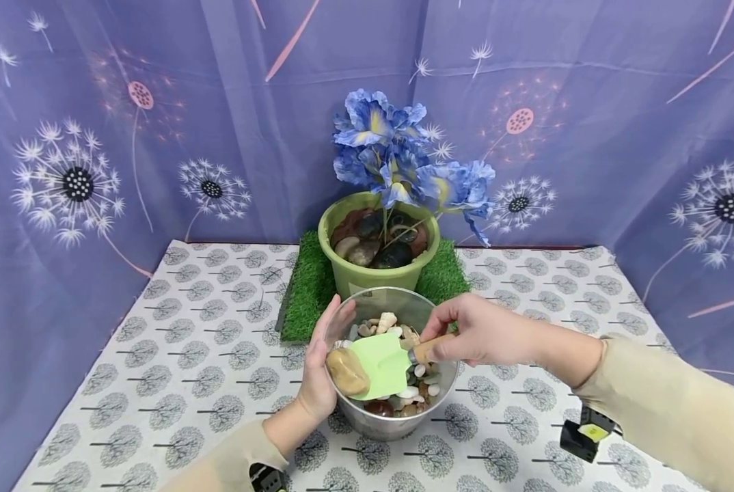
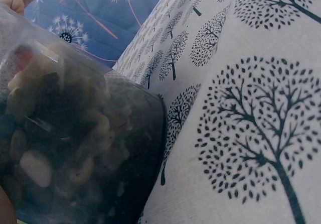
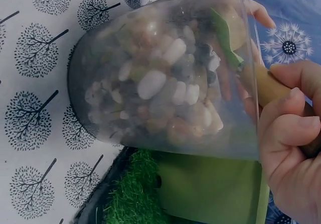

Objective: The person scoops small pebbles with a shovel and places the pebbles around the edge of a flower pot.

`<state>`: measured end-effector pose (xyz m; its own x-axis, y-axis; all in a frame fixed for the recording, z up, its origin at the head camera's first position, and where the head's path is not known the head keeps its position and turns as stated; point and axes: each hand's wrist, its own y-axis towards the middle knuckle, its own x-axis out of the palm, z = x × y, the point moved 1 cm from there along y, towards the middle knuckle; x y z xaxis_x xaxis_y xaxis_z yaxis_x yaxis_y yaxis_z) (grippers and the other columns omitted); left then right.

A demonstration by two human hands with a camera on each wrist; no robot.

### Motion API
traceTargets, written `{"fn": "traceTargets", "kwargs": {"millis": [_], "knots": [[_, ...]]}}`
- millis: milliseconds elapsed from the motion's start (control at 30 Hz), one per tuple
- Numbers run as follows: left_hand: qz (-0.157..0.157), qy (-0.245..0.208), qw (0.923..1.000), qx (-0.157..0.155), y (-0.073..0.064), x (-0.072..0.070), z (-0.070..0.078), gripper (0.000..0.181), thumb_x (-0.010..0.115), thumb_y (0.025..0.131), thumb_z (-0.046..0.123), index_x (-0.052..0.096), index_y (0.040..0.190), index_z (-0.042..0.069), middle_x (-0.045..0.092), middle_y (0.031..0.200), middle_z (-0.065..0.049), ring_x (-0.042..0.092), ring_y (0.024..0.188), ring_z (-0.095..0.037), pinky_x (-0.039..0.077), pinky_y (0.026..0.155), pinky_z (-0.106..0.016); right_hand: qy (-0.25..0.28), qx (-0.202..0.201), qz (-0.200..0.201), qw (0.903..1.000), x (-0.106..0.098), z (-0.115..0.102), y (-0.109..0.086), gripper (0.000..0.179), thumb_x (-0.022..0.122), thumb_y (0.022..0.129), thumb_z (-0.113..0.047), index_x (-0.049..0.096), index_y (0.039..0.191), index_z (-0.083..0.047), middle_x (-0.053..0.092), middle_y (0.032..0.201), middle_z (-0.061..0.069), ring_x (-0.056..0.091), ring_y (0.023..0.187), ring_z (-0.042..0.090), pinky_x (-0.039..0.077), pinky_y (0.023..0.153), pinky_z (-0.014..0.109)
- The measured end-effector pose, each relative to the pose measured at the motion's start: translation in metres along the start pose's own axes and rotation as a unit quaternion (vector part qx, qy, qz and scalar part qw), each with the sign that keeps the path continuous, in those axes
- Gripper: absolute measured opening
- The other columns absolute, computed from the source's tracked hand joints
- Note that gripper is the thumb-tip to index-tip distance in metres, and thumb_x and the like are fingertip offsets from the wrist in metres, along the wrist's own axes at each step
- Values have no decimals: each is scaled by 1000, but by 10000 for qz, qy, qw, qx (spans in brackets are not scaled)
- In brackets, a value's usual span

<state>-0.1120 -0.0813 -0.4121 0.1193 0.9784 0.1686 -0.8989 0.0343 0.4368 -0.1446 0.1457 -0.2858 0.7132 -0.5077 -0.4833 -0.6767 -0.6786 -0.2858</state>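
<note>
Taking the mouth of the clear round plastic bucket (image 1: 382,429) as the clock in the head view, the right hand (image 1: 474,331) comes in from 3 o'clock, thumb and fingers gripping the brown wooden handle of a small shovel with a pale-green blade (image 1: 376,369). The left hand (image 1: 319,365) cups the bucket's outer wall near 9 o'clock, its fingers curving round towards 11. A large, smooth tan stone (image 1: 347,372) sits at the blade's far edge, just inside the rim between 8 and 9 o'clock (whether the blade bears all of it, I cannot tell). Below the shovel, the bucket holds mixed white, brown and dark pebbles (image 1: 409,393), with a cream spiral shell (image 1: 387,321) near 12 o'clock. Beyond the rim at 12 stands a round olive-green pot (image 1: 376,279) on a square mat of green artificial grass (image 1: 308,301); dark and brown stones (image 1: 394,256) lie inside it around the stems of blue, yellow-centred flowers (image 1: 394,150). The table (image 1: 219,383) wears a white cloth printed with grey trees, and a purple dandelion-patterned curtain (image 1: 281,171) hangs behind, from 10 to 2 o'clock.
</note>
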Motion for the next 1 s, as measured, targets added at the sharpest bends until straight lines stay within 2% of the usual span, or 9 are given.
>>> {"fn": "traceTargets", "kwargs": {"millis": [267,333,500,700,800,1000], "knots": [[-16,-120,9999,105,0,0,0,54,17,99,35,27,149,15,47,143,9,43,131,-8,30,111,-22,49,-111,272,9996,1,10,-7,14,68,84,-20,69,95,-12,71,78,11,30,39,1,26,34,14],[-24,-202,9997,113,0,0,0,53,18,99,35,28,149,16,47,142,9,43,131,-8,30,112,-22,62,-125,364,9992,2,13,-9,15,69,84,-23,69,95,-13,67,69,7,31,39,1,27,34,13],[-37,-262,9996,123,0,1,-1,53,18,99,37,29,148,19,47,142,9,43,132,-8,29,112,-21,299,-265,492,9980,6,22,-13,16,68,83,-18,68,97,-9,51,56,-5,31,40,1,26,34,13],[-72,-299,9995,93,-1,1,-1,54,18,99,42,28,148,21,47,142,10,42,132,-7,29,112,-21,598,-617,613,9944,8,28,-18,18,67,84,-11,68,100,-4,50,56,-6,31,41,0,26,32,14],[-112,-424,9989,151,-1,1,-2,55,17,99,40,26,149,19,46,142,9,41,132,-8,31,111,-21,632,-619,704,9936,6,29,-21,19,66,84,-11,67,101,-3,50,57,-7,31,40,0,26,31,16],[-128,-520,9984,157,-1,-1,-12,55,12,99,30,22,150,14,44,144,8,39,134,-9,29,112,-21,602,-334,932,9933,1,28,-27,20,67,84,-13,66,102,-4,55,59,-5,34,40,0,30,32,16]]}}
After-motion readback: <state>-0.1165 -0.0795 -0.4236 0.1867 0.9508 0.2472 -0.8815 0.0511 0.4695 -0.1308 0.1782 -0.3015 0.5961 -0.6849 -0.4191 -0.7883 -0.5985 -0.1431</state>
